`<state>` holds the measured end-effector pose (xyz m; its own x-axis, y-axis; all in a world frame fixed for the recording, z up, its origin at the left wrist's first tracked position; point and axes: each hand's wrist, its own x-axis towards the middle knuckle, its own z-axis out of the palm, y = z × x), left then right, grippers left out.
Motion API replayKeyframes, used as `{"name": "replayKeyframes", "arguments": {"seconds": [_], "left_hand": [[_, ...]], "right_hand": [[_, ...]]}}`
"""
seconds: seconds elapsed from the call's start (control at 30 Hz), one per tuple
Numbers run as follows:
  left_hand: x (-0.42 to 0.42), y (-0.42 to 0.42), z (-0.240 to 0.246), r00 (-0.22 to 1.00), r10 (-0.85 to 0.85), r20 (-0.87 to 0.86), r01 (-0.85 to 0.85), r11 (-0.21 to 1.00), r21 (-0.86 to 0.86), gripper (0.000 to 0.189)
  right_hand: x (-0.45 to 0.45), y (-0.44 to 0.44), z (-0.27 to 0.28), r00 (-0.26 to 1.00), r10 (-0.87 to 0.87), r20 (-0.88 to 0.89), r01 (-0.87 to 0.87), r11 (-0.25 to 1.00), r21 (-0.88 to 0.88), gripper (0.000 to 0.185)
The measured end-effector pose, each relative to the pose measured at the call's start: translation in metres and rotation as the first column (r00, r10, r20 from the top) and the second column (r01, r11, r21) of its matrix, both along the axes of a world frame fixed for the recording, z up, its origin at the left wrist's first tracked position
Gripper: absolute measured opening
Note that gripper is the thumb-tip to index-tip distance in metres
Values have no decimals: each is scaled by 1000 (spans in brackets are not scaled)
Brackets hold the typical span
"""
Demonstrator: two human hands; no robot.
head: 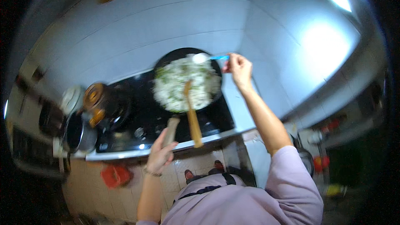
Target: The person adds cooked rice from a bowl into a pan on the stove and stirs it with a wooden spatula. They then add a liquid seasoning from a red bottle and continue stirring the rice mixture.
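A dark frying pan (168, 58) full of white rice with green bits (175, 84) sits on the black glass hob (147, 112). My left hand (161, 153) grips the pan's handle (171, 131), which points toward me. Over the far right of the pan, my right hand (240, 68) holds a small spoon with a blue handle (220, 57). Its bowl (200, 58) looks white, but blur hides whether it carries anything. A wooden spatula (193, 122) rests with its head in the rice and its handle across the pan's near rim.
Left on the hob stands a dark pot (117, 106) with an amber lid (93, 95) beside it. Further left are a pale lidded container (72, 98) and a dark pot (75, 132). A red bucket (115, 176) stands on the tiled floor. Pale walls (193, 18) rise behind and right.
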<state>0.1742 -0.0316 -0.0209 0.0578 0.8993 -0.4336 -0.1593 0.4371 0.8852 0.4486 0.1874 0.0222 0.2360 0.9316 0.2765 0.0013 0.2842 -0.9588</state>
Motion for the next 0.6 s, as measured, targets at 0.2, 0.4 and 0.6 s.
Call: {"name": "replayKeyframes", "arguments": {"seconds": [0.2, 0.4, 0.6], "left_hand": [[3, -9, 1, 987, 148, -63, -147, 989, 15, 64], [11, -14, 9, 995, 88, -50, -89, 996, -6, 60], [24, -15, 24, 976, 190, -106, -203, 970, -134, 62]], "right_hand": [[120, -143, -25, 829, 45, -558, -194, 958, -211, 25], [283, -316, -42, 582, -789, -194, 740, 614, -275, 23], [446, -336, -116, 257, -940, 227, 965, 264, 1, 28]]}}
